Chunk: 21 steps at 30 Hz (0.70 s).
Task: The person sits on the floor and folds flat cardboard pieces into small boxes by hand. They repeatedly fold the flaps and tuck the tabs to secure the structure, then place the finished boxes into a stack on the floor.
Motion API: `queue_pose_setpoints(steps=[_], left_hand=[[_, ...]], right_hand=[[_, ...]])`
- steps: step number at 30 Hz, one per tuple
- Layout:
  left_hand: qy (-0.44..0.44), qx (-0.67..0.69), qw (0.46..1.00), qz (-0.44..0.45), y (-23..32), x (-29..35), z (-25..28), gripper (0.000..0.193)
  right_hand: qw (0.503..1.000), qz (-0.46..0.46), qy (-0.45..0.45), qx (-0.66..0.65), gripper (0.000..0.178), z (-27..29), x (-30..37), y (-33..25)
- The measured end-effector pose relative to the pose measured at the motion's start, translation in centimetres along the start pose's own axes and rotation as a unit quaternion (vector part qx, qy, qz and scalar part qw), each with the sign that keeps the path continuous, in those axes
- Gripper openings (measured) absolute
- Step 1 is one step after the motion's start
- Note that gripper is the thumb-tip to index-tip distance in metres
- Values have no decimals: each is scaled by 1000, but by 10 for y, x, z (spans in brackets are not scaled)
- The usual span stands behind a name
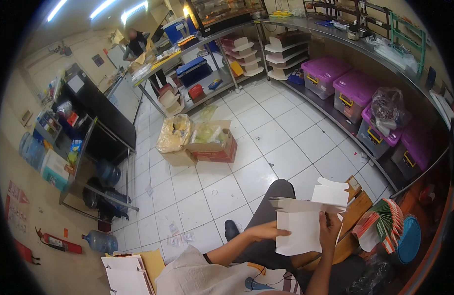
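Over my lap is a white card box blank (299,231), partly folded, with flaps standing up along its far edge and a wider flap at the far right. My left hand (267,231) grips its left edge, thumb on top and fingers underneath. At the right side my right hand (329,227) is closed on the card near a fold, its fingers bent; part of its grip is hidden. A wooden bench (352,209) lies beneath and beside the card. To the right, a fanned stack of red, green and white printed cartons (384,223) leans by a blue round plastic item (409,239).
A stack of white flat blanks (124,275) sits at my lower left. Open cardboard boxes (214,152) stand on the tiled floor ahead. Purple-lidded bins (325,71) line the right shelf. At the far left a person (134,46) stands behind a metal table.
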<state>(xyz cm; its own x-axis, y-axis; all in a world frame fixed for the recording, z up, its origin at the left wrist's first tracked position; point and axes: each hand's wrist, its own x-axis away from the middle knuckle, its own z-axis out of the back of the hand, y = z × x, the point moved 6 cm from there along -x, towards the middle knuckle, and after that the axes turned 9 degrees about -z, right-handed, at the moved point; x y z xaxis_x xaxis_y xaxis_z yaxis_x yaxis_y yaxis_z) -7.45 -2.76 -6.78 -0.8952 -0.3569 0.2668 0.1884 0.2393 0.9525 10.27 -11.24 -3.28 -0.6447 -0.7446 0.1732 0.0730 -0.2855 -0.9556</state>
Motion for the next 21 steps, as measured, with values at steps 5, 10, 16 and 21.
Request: queue_pose_setpoints(steps=[5,10,16,21], left_hand=[[248,178,952,28,-29,-8,20,44],[261,178,949,-9,-29,-18,32,35],[182,379,893,-158,-90,-42,29,40],[169,-73,959,-217,30,-12,-7,49]], right_hand=[[966,164,187,69,36,1,18,-27],[942,267,-16,203,27,-41,38,-32],[986,78,94,-117,11,-42,13,28],[988,77,117,-61,6,-36,17,83]])
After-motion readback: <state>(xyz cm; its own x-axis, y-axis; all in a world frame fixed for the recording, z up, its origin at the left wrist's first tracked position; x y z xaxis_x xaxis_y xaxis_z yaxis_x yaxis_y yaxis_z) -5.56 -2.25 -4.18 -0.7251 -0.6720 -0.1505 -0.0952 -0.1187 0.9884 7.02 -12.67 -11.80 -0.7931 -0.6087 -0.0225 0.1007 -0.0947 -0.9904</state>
